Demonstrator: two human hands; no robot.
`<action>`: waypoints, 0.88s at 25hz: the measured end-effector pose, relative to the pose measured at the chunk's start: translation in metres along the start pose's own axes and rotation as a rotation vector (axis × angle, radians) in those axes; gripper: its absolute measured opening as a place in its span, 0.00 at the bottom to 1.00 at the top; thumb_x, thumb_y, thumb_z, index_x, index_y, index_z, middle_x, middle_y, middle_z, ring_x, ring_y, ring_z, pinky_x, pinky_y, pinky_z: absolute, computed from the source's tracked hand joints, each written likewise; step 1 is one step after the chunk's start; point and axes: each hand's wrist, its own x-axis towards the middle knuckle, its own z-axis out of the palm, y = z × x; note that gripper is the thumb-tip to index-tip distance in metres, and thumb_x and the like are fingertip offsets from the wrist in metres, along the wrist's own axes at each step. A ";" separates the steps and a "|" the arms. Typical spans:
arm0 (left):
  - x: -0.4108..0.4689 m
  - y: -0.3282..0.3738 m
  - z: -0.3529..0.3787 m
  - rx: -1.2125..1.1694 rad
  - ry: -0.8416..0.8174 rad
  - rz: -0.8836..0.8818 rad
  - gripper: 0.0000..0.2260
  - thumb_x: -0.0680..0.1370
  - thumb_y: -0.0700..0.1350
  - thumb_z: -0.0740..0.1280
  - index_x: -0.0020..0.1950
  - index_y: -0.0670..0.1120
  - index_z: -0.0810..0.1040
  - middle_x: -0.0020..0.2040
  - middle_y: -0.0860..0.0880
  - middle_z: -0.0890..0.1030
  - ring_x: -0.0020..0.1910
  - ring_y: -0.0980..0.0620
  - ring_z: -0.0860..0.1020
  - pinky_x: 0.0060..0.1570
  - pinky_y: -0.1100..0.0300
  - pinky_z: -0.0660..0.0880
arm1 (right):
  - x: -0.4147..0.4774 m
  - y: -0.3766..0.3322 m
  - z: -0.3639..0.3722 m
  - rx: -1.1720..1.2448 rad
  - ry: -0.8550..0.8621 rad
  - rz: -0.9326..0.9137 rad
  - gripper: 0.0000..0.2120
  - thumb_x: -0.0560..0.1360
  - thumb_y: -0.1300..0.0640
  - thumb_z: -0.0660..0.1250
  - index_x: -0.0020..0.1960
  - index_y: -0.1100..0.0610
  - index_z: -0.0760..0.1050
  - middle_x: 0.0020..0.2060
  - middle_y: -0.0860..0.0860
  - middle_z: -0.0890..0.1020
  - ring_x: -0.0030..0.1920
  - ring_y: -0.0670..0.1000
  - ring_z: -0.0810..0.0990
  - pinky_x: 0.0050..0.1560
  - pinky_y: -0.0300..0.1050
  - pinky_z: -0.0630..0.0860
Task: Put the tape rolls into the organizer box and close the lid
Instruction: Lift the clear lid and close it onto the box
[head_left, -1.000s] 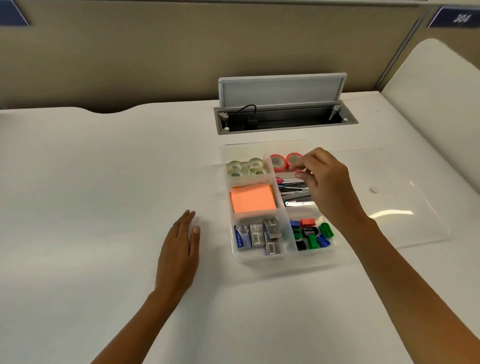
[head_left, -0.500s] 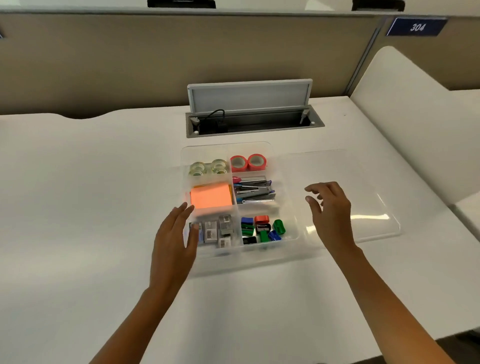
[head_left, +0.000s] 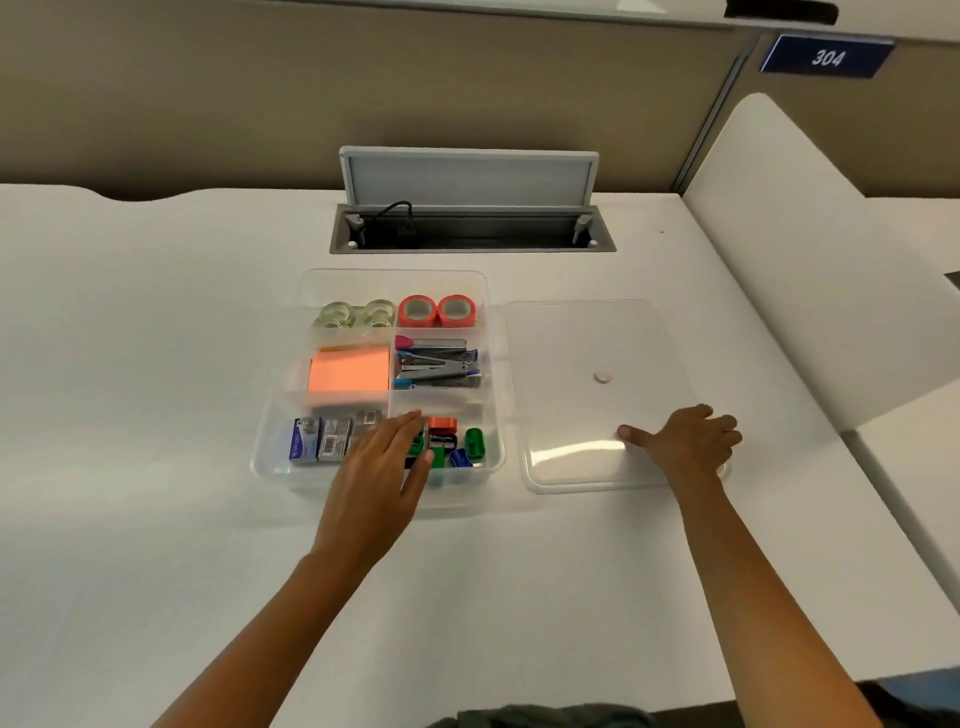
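The clear organizer box (head_left: 496, 364) sits open on the white desk. Two red tape rolls (head_left: 436, 310) stand in its far right compartment, and clear tape rolls (head_left: 356, 314) fill the far left one. The clear lid (head_left: 587, 332) lies flat on the desk to the right of the box. My left hand (head_left: 376, 467) hovers over the near compartments with fingers spread, holding nothing. My right hand (head_left: 685, 441) rests on the lid's near right part, fingers curled over its edge and thumb on top.
Orange sticky notes (head_left: 349, 370), staplers (head_left: 439, 364), staple boxes (head_left: 324, 439) and small coloured sharpeners (head_left: 467, 441) fill the other compartments. An open cable hatch (head_left: 470, 228) lies behind the box. A white divider panel (head_left: 810, 249) rises at the right.
My right hand left the red tape rolls and moved right onto the lid. My left hand moved from the desk to above the box's near compartments.
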 end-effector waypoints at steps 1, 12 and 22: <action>0.000 0.002 0.000 -0.022 0.000 -0.005 0.19 0.79 0.49 0.61 0.68 0.44 0.72 0.66 0.45 0.76 0.64 0.45 0.75 0.62 0.55 0.68 | 0.001 -0.001 0.000 -0.001 -0.006 0.016 0.52 0.57 0.36 0.76 0.64 0.72 0.61 0.60 0.67 0.69 0.60 0.63 0.69 0.61 0.53 0.70; 0.007 0.008 -0.008 -0.004 0.002 0.049 0.21 0.80 0.54 0.52 0.63 0.45 0.75 0.61 0.46 0.79 0.64 0.46 0.74 0.70 0.52 0.55 | -0.003 -0.012 -0.037 0.016 0.058 0.187 0.50 0.52 0.38 0.80 0.58 0.71 0.65 0.61 0.67 0.69 0.62 0.62 0.66 0.64 0.52 0.65; 0.055 0.073 -0.041 -0.103 -0.124 0.185 0.20 0.80 0.57 0.55 0.70 0.53 0.68 0.71 0.53 0.71 0.72 0.53 0.64 0.73 0.56 0.42 | -0.079 -0.054 -0.118 0.154 0.538 -0.205 0.24 0.70 0.66 0.72 0.61 0.70 0.65 0.57 0.67 0.72 0.53 0.63 0.75 0.54 0.55 0.74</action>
